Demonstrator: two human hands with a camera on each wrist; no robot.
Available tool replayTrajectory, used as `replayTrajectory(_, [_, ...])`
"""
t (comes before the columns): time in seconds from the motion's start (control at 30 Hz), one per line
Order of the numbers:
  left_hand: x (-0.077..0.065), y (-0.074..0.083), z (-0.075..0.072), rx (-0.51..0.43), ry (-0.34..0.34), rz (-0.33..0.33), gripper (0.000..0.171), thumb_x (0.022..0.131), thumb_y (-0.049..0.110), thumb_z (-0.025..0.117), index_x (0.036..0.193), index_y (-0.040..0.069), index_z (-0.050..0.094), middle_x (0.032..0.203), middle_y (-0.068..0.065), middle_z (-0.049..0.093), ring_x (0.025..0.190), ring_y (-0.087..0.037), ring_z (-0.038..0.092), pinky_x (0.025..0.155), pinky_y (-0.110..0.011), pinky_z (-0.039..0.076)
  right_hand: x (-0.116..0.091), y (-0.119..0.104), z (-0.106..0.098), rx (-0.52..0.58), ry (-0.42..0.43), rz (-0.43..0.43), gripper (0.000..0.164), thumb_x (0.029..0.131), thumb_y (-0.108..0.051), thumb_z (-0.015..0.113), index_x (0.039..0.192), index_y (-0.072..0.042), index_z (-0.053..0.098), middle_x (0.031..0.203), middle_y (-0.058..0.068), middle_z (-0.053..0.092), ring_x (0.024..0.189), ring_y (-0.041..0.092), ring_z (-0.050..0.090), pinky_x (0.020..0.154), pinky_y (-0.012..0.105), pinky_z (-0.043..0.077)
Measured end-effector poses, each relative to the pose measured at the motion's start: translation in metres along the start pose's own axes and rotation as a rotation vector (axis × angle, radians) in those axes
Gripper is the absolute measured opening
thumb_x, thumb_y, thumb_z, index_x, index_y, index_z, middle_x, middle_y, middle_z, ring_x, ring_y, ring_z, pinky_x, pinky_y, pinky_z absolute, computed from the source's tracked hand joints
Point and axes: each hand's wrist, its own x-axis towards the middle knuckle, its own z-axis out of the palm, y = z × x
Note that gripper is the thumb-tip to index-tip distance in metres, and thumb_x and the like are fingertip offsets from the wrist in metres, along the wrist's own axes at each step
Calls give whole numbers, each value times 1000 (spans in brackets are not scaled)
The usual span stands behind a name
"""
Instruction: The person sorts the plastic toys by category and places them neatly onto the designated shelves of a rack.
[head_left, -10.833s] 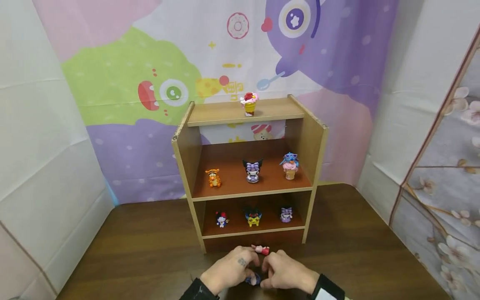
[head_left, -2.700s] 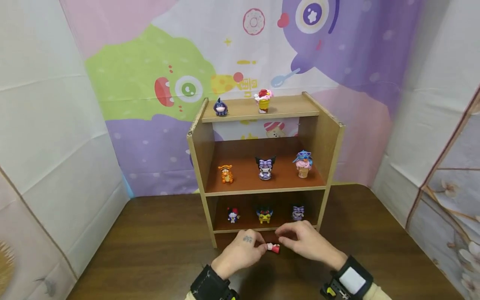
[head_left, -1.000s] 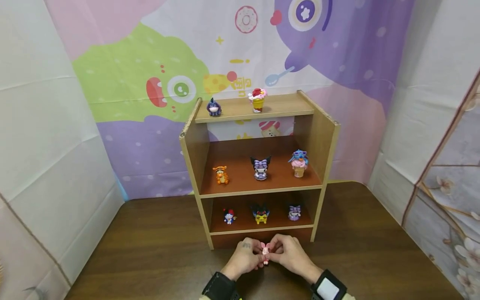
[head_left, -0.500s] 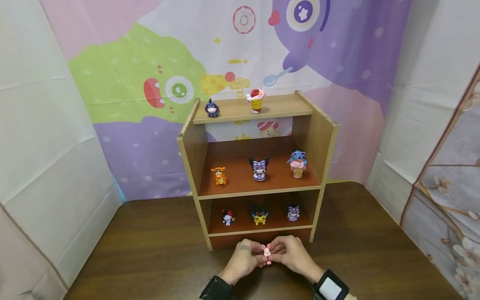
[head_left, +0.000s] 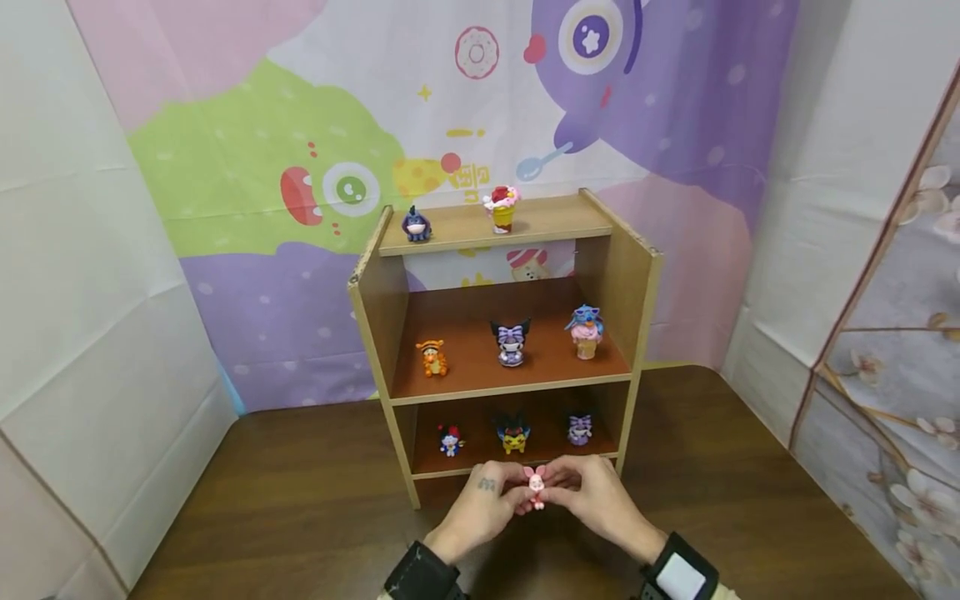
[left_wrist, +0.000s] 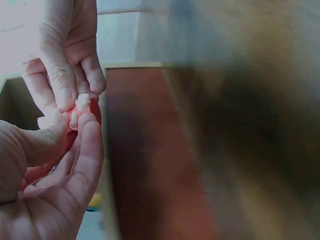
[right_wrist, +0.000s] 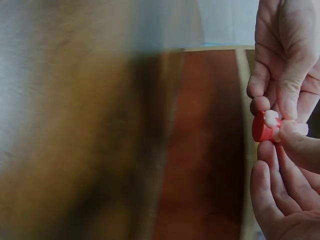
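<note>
A small pink piglet figurine [head_left: 536, 483] in red clothing is held upright between both hands, in front of the shelf's lower edge. My left hand [head_left: 480, 504] pinches it from the left side between thumb and fingers. From the other side my right hand [head_left: 600, 502] pinches it too. In the right wrist view the figurine's red end [right_wrist: 260, 128] shows between the fingertips. The left wrist view shows its pale little parts [left_wrist: 83, 103], with much of the body hidden by fingers.
A wooden shelf unit [head_left: 510, 390] stands ahead. Its top board bears a donkey figurine [head_left: 416, 226] and an ice-cream cup figurine [head_left: 502, 210]. On the middle board are a tiger [head_left: 432, 358], a black-eared figurine [head_left: 511, 345] and a blue one on a cone [head_left: 585, 332]. Several figurines [head_left: 513, 435] stand below.
The donkey figurine now stands on the top board's left. The piglet figurine, lying on the table earlier, was picked up, turned upright and raised slightly between both hands.
</note>
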Motion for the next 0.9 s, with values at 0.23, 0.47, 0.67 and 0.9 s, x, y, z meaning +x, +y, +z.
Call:
replayTrajectory(0.23, [10, 46, -21, 133, 36, 84, 10, 98, 3, 64, 100, 1, 74, 82, -4, 73, 68, -5, 64, 62, -17, 52, 8, -32, -28, -55, 84, -123, 13, 89, -9, 78, 101, -6, 78, 97, 4, 78, 86, 8, 71, 72, 26, 59])
replayTrajectory(0.47, [28, 99, -50, 232, 49, 162, 10, 98, 2, 64, 102, 1, 74, 82, -4, 73, 69, -6, 63, 61, -17, 51, 30, -75, -63, -97, 177, -249, 15, 86, -2, 79, 101, -4, 78, 97, 6, 78, 84, 7, 71, 70, 24, 59])
replayTrajectory(0.67, [52, 143, -70, 328, 103, 236, 9, 97, 3, 66, 100, 1, 74, 80, -4, 72, 66, -6, 61, 60, -18, 50, 51, -105, -94, -173, 263, -336, 15, 84, 2, 80, 98, 2, 78, 96, 12, 78, 80, 14, 73, 68, 20, 57])
replayTrajectory(0.9, [81, 176, -86, 334, 117, 203, 13, 99, 5, 63, 106, 0, 73, 86, -7, 75, 70, -10, 65, 61, -20, 51, 73, -136, -126, -291, 300, -377, 13, 88, 1, 77, 101, 4, 76, 91, 13, 78, 72, 17, 72, 61, 17, 53])
